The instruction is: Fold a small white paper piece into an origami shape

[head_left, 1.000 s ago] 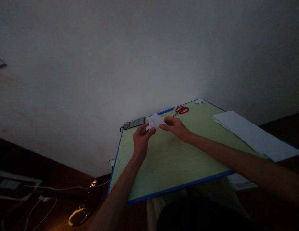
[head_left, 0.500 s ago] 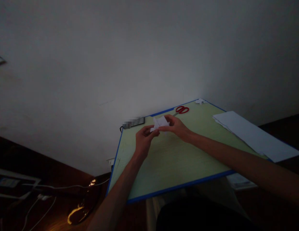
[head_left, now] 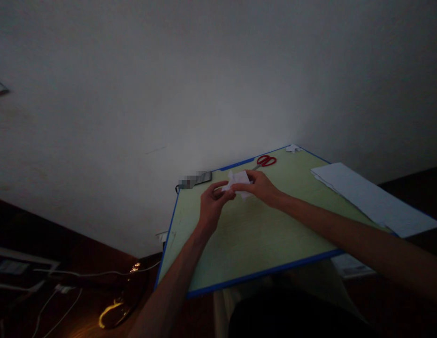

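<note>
A small folded piece of white paper (head_left: 240,178) is held up over the table between both hands. My left hand (head_left: 211,203) pinches its lower left side, thumb and fingertips meeting at the paper. From the right, my right hand (head_left: 257,185) grips the paper with the thumb in front and the fingers behind. Parts of the paper are hidden by the fingers, and its exact folded shape is hard to make out. Just beyond the right hand lie red-handled scissors (head_left: 266,161), their blades pointing toward the paper.
The pale green table (head_left: 260,234) has a blue edge and stands by the wall. A dark phone-like object (head_left: 203,178) lies at the back left, paper scraps (head_left: 293,148) in the far corner. White sheets (head_left: 369,197) overhang the right edge. White cables (head_left: 98,272) run at the lower left.
The paper and both hands have shifted slightly to the right. The paper has turned a little, and more of it shows below the right thumb. Scissors and sheets stay put.
</note>
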Motion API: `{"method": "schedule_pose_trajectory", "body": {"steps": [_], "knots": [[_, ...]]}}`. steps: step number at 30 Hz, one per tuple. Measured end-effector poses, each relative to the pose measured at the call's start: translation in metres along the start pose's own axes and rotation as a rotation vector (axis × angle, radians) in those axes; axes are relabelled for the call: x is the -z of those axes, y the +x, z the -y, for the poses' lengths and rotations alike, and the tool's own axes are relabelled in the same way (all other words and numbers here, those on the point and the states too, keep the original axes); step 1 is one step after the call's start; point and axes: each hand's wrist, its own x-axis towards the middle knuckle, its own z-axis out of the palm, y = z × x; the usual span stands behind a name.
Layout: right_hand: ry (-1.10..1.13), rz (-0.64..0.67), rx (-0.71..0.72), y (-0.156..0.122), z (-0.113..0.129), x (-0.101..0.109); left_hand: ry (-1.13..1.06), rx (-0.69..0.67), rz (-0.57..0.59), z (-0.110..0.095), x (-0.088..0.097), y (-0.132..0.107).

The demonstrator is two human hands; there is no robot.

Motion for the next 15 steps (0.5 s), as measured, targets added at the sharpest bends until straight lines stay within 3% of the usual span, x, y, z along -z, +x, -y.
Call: {"method": "schedule_pose_trajectory", "body": {"steps": [6,15], "knots": [[0.141,-0.031,-0.066,-0.0007,-0.0055,-0.0021,-0.067,0.063,0.055,0.0062,-0.0034,-0.0016],[0.138,-0.033,-0.058,0.0006,-0.0051,-0.0048,-0.086,0.038,0.01,0.0059,-0.0075,-0.0031]]}}
